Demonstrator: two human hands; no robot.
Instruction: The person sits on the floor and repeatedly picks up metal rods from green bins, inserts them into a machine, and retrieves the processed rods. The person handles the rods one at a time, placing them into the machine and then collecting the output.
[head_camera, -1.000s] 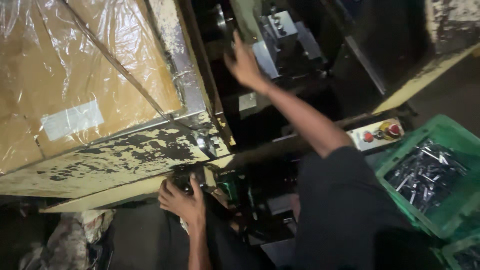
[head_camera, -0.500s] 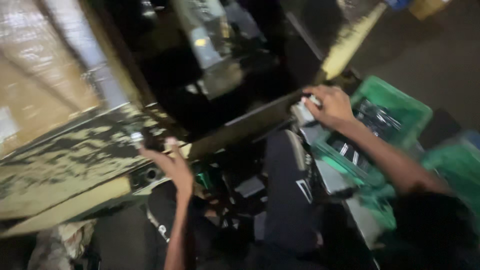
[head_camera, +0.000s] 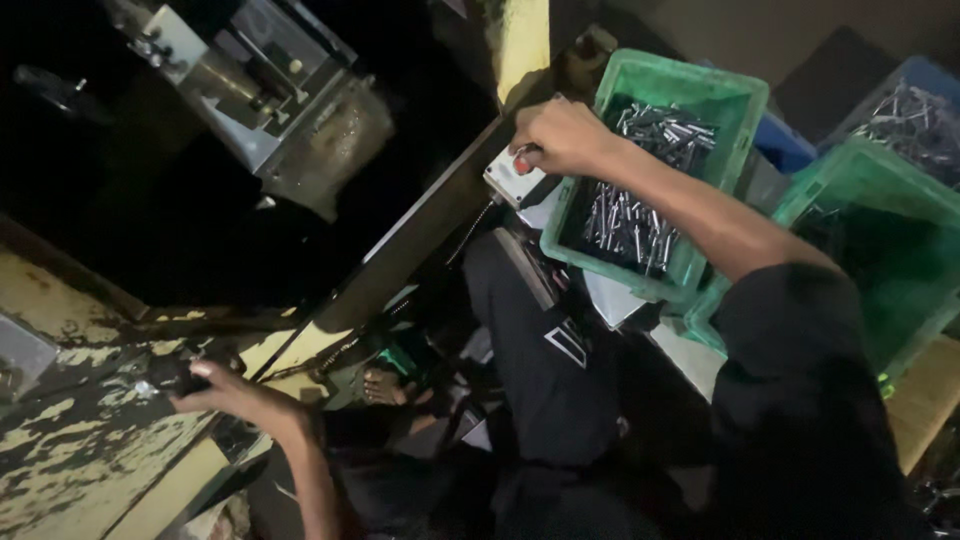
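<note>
Left hand (head_camera: 225, 392): low at the left, fingers curled around a small dark knob (head_camera: 172, 378) on the chipped yellow machine frame (head_camera: 70, 470) — closed on it.
Machine head (head_camera: 265, 85): grey metal block, upper left, above a dark recess.
Control box (head_camera: 513, 178): small, pale, with a red button, mounted on the dark rail just beside the green crate.
Right hand (head_camera: 562, 135): fingers bent narrow over the box, pressing on the red button.
Green crate (head_camera: 735, 100): holds many short shiny metal pins.
Second green crate (head_camera: 850, 180): further right, contents dark.
Change: half a second ago the right hand was already at the box; the view has swung right — the crates now fill more of it.
</note>
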